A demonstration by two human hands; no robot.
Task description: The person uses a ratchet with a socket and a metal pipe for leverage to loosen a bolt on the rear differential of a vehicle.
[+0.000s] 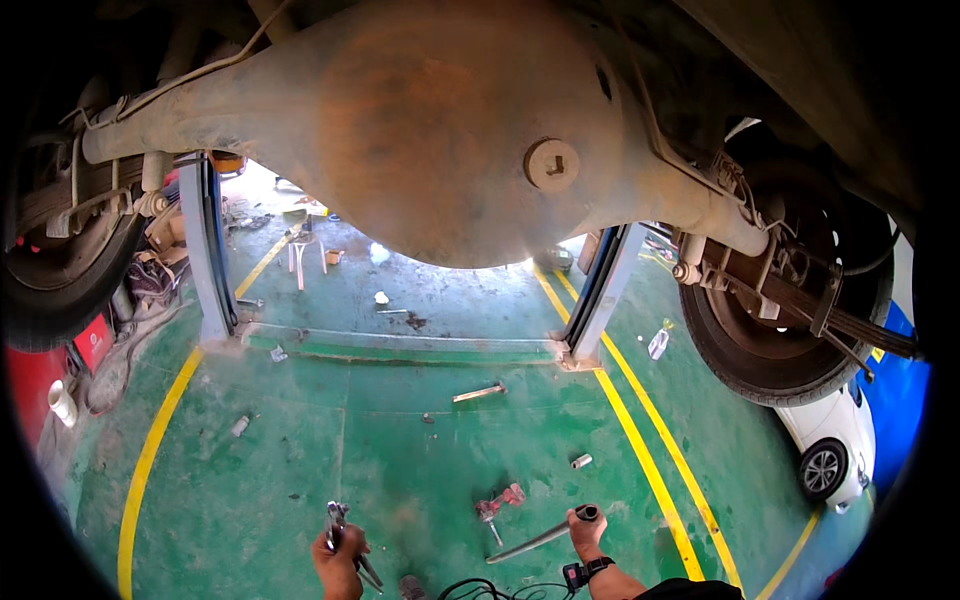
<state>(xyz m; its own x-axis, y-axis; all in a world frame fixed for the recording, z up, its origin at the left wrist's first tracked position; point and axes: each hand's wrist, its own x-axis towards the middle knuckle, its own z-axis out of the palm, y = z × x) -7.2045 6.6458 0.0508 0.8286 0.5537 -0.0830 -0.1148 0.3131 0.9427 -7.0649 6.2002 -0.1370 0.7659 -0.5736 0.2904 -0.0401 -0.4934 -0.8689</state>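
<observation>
Both your hands are full at the bottom of the view: your left hand (338, 560) is wrapped around a pair of pliers (340, 530), and your right hand (585, 535) is clenched on the end of a long steel bar (540, 540) that slants down and away to its left toward the green floor (300, 480).

Between your hands, a little ahead, lies a red-handled tool (497, 503). A small metal socket (581, 461) sits just ahead of your right hand, and a hammer (478, 393) lies further ahead. Each of these is a likely trip or roll hazard if you step forward without looking, the socket most of all, since it would roll underfoot. A black cable (480, 588) curls close to your right wrist and could snag the bar.

Above and ahead of both hands hangs the rusty axle housing (430, 130) of the raised vehicle, with a wheel (790, 320) off to the right and another (60, 280) to the left. Raising the bar carelessly could knock it against that underside, or you could bump your head.

Lift posts (205, 250) stand ahead on either side, so your freest room is the open floor between the yellow lines (150, 450), directly ahead of your left hand.
</observation>
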